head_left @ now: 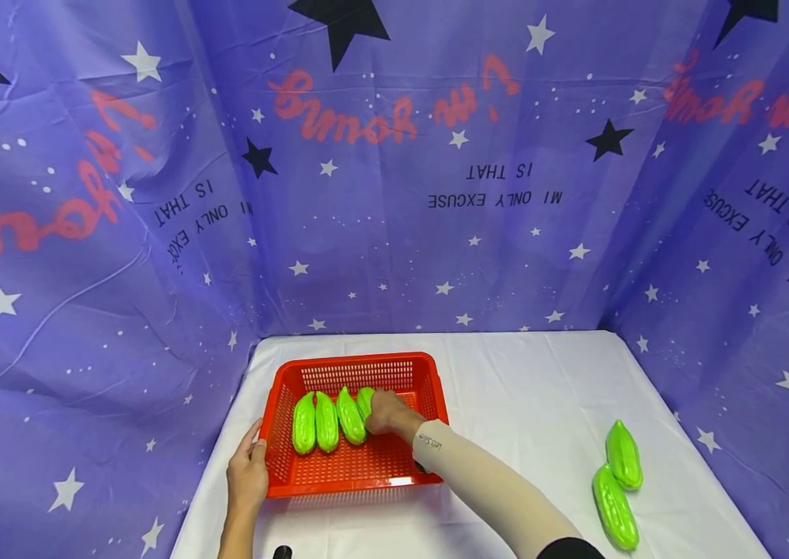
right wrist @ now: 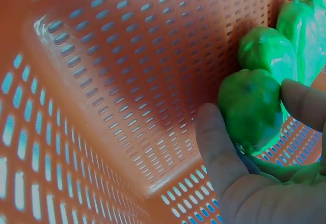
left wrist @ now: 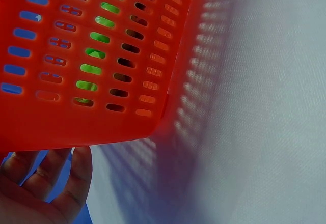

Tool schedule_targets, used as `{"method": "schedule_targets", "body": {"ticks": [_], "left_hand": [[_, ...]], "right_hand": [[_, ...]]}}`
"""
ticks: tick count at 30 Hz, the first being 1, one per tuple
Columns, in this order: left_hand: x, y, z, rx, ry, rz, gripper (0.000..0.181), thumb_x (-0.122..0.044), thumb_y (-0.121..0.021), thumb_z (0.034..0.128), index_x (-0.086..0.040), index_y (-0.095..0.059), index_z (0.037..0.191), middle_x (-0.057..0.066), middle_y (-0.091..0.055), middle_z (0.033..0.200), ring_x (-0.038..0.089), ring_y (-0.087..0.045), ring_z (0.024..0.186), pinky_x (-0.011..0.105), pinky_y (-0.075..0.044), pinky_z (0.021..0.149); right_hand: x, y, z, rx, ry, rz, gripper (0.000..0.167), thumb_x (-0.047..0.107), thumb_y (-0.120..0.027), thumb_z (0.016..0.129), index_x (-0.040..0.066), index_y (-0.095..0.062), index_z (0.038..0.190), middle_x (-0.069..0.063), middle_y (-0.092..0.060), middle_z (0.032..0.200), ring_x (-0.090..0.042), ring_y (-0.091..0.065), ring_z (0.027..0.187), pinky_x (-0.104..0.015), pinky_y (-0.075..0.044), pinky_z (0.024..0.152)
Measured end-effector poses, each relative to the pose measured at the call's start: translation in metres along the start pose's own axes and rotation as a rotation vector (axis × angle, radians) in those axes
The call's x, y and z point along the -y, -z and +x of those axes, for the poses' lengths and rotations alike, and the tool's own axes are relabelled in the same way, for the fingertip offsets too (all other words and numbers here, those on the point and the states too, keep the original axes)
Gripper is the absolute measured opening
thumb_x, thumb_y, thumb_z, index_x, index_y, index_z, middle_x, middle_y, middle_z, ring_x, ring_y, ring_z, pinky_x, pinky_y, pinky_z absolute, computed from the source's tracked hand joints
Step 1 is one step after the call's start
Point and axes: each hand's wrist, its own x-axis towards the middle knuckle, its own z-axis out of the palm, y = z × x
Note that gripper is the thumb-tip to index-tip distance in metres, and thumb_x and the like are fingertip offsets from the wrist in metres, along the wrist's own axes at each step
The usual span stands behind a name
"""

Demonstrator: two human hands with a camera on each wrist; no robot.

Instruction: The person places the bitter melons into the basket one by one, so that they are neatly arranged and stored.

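A red perforated basket (head_left: 338, 487) (left wrist: 76, 127) holds several bright green ridged vegetables (head_left: 327, 423), side by side. My right hand (head_left: 391, 413) (right wrist: 265, 173) reaches inside and grips the rightmost green vegetable (head_left: 365, 401) (right wrist: 249, 109), thumb and fingers on opposite sides of it. Two others (right wrist: 266, 51) lie beside it in the right wrist view. At the basket's left side, my left hand (head_left: 248, 475) (left wrist: 48, 186) touches the outer rim with extended, slightly bent fingers; no vegetable is in it.
Two more green vegetables (head_left: 623, 456) (head_left: 615, 508) lie touching on the white tabletop (head_left: 506, 404), at the right. Purple star-patterned cloth (head_left: 408, 256) stands behind and at both sides. A small black object (head_left: 283, 552) is at the bottom edge, below the basket.
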Motion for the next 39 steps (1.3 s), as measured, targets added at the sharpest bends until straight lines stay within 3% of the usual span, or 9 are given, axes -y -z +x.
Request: {"method": "schedule_targets", "body": {"ticks": [9, 18, 28, 39], "left_hand": [[0.0009, -0.0004, -0.0003, 0.0, 0.003, 0.008, 0.043, -0.018, -0.042, 0.1079, -0.013, -0.052, 0.149, 0.018, -0.059, 0.086, 0.01, -0.043, 0.058, 0.029, -0.037, 0.058], [0.0011, -0.0009, -0.0007, -0.002, 0.003, -0.014, 0.042, -0.018, -0.044, 0.1077, -0.013, -0.053, 0.149, 0.016, -0.059, 0.085, 0.009, -0.043, 0.056, 0.029, -0.037, 0.058], [0.0014, -0.003, -0.0009, -0.019, 0.0, -0.009, 0.043, -0.017, -0.044, 0.1068, -0.013, -0.053, 0.149, 0.014, -0.053, 0.077, 0.009, -0.039, 0.054, 0.03, -0.035, 0.057], [0.0003, -0.0011, -0.0007, -0.01, 0.006, -0.007, 0.043, -0.019, -0.042, 0.1075, -0.013, -0.052, 0.15, 0.02, -0.061, 0.091, 0.011, -0.044, 0.059, 0.029, -0.037, 0.06]], "right_hand": [[-0.0038, -0.0027, 0.001, 0.001, 0.001, -0.049, 0.024, 0.006, -0.077, 0.072, 0.013, -0.054, 0.071, -0.003, -0.051, 0.069, -0.017, -0.048, 0.059, -0.028, -0.042, 0.054], [-0.0047, -0.0012, -0.0018, 0.024, 0.024, -0.067, 0.023, 0.005, -0.076, 0.073, 0.011, -0.055, 0.066, -0.003, -0.05, 0.064, -0.016, -0.047, 0.056, -0.028, -0.041, 0.053], [-0.0072, -0.0049, 0.0018, 0.009, 0.039, -0.1, 0.026, 0.014, -0.081, 0.077, 0.011, -0.057, 0.068, -0.002, -0.051, 0.066, -0.016, -0.049, 0.059, -0.027, -0.044, 0.057], [-0.0049, -0.0012, -0.0011, 0.028, 0.032, -0.096, 0.027, 0.02, -0.079, 0.082, 0.012, -0.057, 0.07, -0.002, -0.051, 0.067, -0.015, -0.046, 0.058, -0.027, -0.041, 0.055]]}}
